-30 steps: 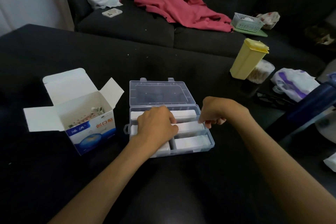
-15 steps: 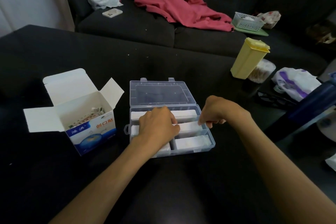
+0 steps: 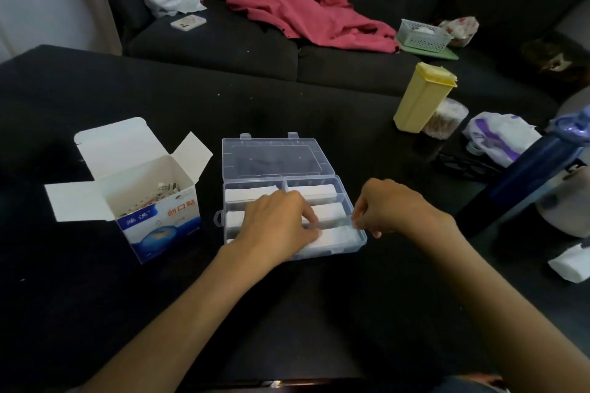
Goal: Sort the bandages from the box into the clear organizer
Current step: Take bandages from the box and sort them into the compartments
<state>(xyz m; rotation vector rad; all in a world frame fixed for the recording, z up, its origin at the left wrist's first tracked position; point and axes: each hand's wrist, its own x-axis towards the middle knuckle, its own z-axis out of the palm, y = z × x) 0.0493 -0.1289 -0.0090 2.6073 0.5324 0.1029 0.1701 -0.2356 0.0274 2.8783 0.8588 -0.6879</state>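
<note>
The clear organizer (image 3: 360,241) lies open at the table's middle, its lid (image 3: 274,159) flat behind it. White bandage stacks (image 3: 314,191) fill its compartments. My left hand (image 3: 274,226) reaches over the organizer, finger and thumb pinching the left end of the stack (image 3: 338,238) in the near right compartment. My right hand (image 3: 392,207) has curled fingers that pinch the same stack's right end at the organizer's right rim. The open bandage box (image 3: 159,220) stands to the left with loose bandages (image 3: 164,190) inside.
A yellow lidded container (image 3: 419,97) and a jar of swabs (image 3: 445,118) stand at the back right. A blue bottle (image 3: 530,169) leans at the right beside a white-and-purple bag (image 3: 501,137). Behind the table a dark sofa holds a red garment (image 3: 306,9).
Both hands have slid a little toward me, from the middle right compartment to the near right one. The box and the organizer have stayed put.
</note>
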